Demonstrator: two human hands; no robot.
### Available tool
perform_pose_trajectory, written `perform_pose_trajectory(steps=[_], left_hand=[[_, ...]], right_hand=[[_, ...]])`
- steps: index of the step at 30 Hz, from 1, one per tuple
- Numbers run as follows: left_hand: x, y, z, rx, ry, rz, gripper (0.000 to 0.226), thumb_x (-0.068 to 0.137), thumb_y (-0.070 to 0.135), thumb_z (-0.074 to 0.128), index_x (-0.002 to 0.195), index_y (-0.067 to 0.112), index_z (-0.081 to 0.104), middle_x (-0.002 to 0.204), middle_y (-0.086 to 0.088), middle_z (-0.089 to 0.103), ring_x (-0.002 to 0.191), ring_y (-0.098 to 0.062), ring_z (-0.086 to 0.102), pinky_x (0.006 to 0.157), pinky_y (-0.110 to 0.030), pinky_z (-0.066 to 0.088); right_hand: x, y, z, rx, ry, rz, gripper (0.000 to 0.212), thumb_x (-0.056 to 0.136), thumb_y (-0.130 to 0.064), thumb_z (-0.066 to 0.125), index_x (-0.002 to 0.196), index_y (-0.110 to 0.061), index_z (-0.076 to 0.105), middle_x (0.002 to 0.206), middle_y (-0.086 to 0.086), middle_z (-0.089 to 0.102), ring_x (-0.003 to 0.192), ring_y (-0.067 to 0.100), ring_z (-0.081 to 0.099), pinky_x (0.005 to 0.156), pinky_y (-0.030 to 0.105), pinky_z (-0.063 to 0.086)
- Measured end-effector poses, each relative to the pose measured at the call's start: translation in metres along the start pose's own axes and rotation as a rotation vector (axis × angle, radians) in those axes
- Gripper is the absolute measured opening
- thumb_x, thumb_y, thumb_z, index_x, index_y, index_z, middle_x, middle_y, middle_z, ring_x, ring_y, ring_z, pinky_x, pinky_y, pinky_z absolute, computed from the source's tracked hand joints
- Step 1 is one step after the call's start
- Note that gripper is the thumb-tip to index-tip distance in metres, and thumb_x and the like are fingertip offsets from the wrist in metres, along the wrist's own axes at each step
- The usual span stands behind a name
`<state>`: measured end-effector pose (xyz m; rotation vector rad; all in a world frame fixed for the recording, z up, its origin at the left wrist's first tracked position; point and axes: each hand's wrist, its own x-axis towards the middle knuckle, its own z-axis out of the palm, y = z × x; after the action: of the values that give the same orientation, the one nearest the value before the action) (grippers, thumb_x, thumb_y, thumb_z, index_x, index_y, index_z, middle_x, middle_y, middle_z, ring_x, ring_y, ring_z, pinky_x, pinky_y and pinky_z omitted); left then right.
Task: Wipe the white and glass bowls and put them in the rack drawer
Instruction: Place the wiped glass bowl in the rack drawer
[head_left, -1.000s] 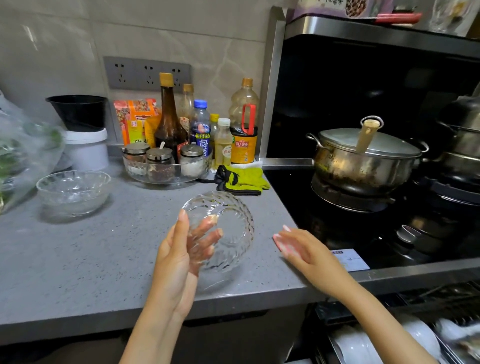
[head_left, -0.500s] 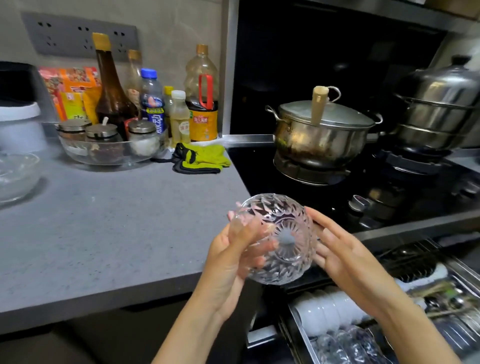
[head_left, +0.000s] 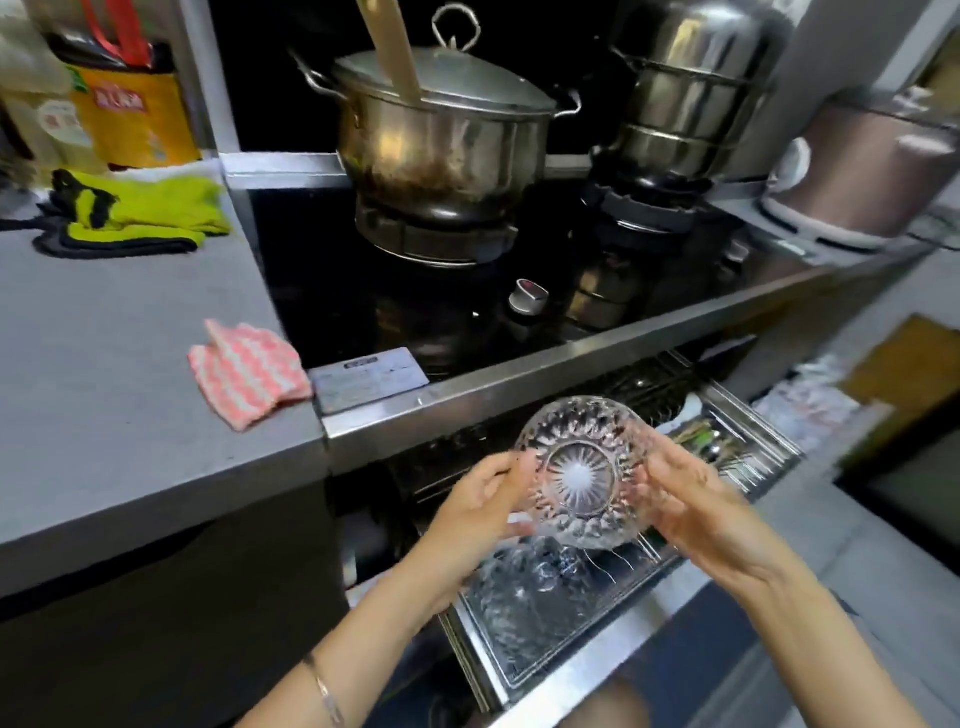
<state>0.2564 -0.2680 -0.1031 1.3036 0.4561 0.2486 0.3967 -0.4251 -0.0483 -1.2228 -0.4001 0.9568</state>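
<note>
A cut-glass bowl (head_left: 582, 473) is held on edge, its base facing me, above the open rack drawer (head_left: 561, 670) under the stove. My left hand (head_left: 480, 506) grips its left rim and my right hand (head_left: 691, 506) holds its right side. Other glass bowls (head_left: 524, 577) stand in the drawer's wire rack just below it. A pink-and-white wiping cloth (head_left: 249, 371) lies crumpled on the grey counter (head_left: 104, 405) near the stove edge. No white bowls show in the drawer from here.
A steel pot (head_left: 441, 140) with a wooden handle and a stacked steamer (head_left: 685, 98) sit on the black stove. Yellow-green gloves (head_left: 135, 213) lie at the counter's back. Cutlery (head_left: 711, 447) fills the drawer's right part. A rice cooker (head_left: 867, 171) stands at right.
Both hands have carried the glass bowl off the counter, down and right, to just above the drawer's rack. The view has dropped toward the drawer, and the pink cloth now lies on the counter.
</note>
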Motion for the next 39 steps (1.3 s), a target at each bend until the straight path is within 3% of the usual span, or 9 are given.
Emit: perform_pose_trajectory(steps=[4, 7, 13, 16, 22, 25, 29, 35, 39], left_hand=[[0.035, -0.046, 0.006, 0.285, 0.093, 0.006, 0.061, 0.076, 0.062, 0.054, 0.128, 0.032, 0.044, 0.126, 0.012, 0.051, 0.12, -0.007, 0.05, 0.083, -0.006, 0.037], [0.046, -0.086, 0.002, 0.764, 0.098, 0.011, 0.08, 0.083, 0.061, 0.056, 0.148, 0.027, 0.023, 0.149, 0.008, 0.031, 0.138, -0.012, 0.028, 0.107, -0.019, 0.025], [0.05, -0.134, -0.001, 0.988, 0.082, -0.09, 0.094, 0.082, 0.072, 0.046, 0.153, 0.027, 0.003, 0.161, 0.008, -0.004, 0.147, -0.016, -0.009, 0.119, -0.039, -0.008], [0.054, -0.149, -0.005, 1.107, 0.068, -0.068, 0.099, 0.08, 0.076, 0.043, 0.153, 0.028, -0.004, 0.159, 0.008, -0.014, 0.146, -0.016, -0.019, 0.116, -0.042, -0.016], [0.059, -0.167, -0.007, 1.155, 0.082, -0.083, 0.109, 0.067, 0.087, 0.031, 0.152, 0.029, -0.004, 0.155, 0.014, -0.016, 0.14, -0.014, -0.028, 0.115, -0.049, -0.017], [0.06, -0.177, -0.009, 1.269, 0.092, -0.017, 0.112, 0.063, 0.091, 0.019, 0.152, 0.028, -0.004, 0.151, 0.013, -0.024, 0.137, -0.015, -0.031, 0.112, -0.045, -0.024], [0.059, -0.184, -0.011, 1.333, 0.067, 0.012, 0.117, 0.057, 0.096, 0.001, 0.152, 0.027, -0.004, 0.156, 0.006, -0.021, 0.14, -0.021, -0.03, 0.109, -0.043, -0.027], [0.06, -0.188, -0.01, 1.378, 0.033, -0.046, 0.103, 0.074, 0.09, 0.02, 0.143, 0.017, 0.043, 0.154, -0.006, 0.027, 0.142, -0.029, 0.024, 0.112, -0.047, -0.002], [0.06, -0.183, -0.008, 1.455, 0.077, -0.003, 0.114, 0.061, 0.091, 0.0, 0.153, 0.024, -0.001, 0.156, 0.002, -0.018, 0.141, -0.02, -0.023, 0.103, -0.043, -0.033]], right_hand=[[0.017, 0.0, -0.038, -0.144, 0.1, 0.047, 0.058, 0.064, -0.017, 0.083, 0.118, -0.016, 0.065, 0.075, 0.002, 0.065, 0.064, 0.012, 0.064, 0.068, 0.019, 0.056], [0.038, 0.01, -0.065, -0.292, 0.17, 0.138, 0.038, 0.085, -0.005, 0.062, 0.121, -0.018, 0.06, 0.071, -0.001, 0.069, 0.06, 0.008, 0.064, 0.072, 0.022, 0.056], [0.081, 0.045, -0.109, -0.497, 0.185, 0.333, 0.036, 0.067, -0.026, 0.076, 0.102, -0.027, 0.068, 0.073, -0.006, 0.072, 0.067, 0.01, 0.064, 0.069, 0.025, 0.05], [0.105, 0.063, -0.124, -0.478, 0.207, 0.406, 0.047, 0.071, -0.018, 0.076, 0.117, -0.018, 0.065, 0.075, -0.004, 0.073, 0.062, 0.007, 0.064, 0.063, 0.024, 0.05], [0.136, 0.095, -0.143, -0.519, 0.152, 0.58, 0.05, 0.081, -0.01, 0.069, 0.129, -0.009, 0.056, 0.097, 0.005, 0.068, 0.092, 0.02, 0.062, 0.07, 0.027, 0.052], [0.145, 0.103, -0.144, -0.588, 0.109, 0.647, 0.035, 0.088, -0.01, 0.063, 0.123, -0.01, 0.057, 0.098, 0.004, 0.064, 0.078, 0.015, 0.057, 0.056, 0.021, 0.047], [0.152, 0.114, -0.145, -0.665, 0.041, 0.72, 0.032, 0.086, -0.016, 0.066, 0.115, -0.007, 0.06, 0.09, 0.006, 0.063, 0.071, 0.014, 0.05, 0.06, 0.023, 0.04], [0.158, 0.12, -0.142, -0.727, 0.001, 0.767, 0.032, 0.091, -0.014, 0.062, 0.121, -0.006, 0.056, 0.085, -0.002, 0.062, 0.056, 0.004, 0.057, 0.046, 0.015, 0.042], [0.164, 0.122, -0.147, -0.77, -0.005, 0.729, 0.056, 0.086, -0.027, 0.068, 0.134, -0.005, 0.05, 0.098, 0.0, 0.059, 0.081, 0.013, 0.055, 0.076, 0.027, 0.05]])
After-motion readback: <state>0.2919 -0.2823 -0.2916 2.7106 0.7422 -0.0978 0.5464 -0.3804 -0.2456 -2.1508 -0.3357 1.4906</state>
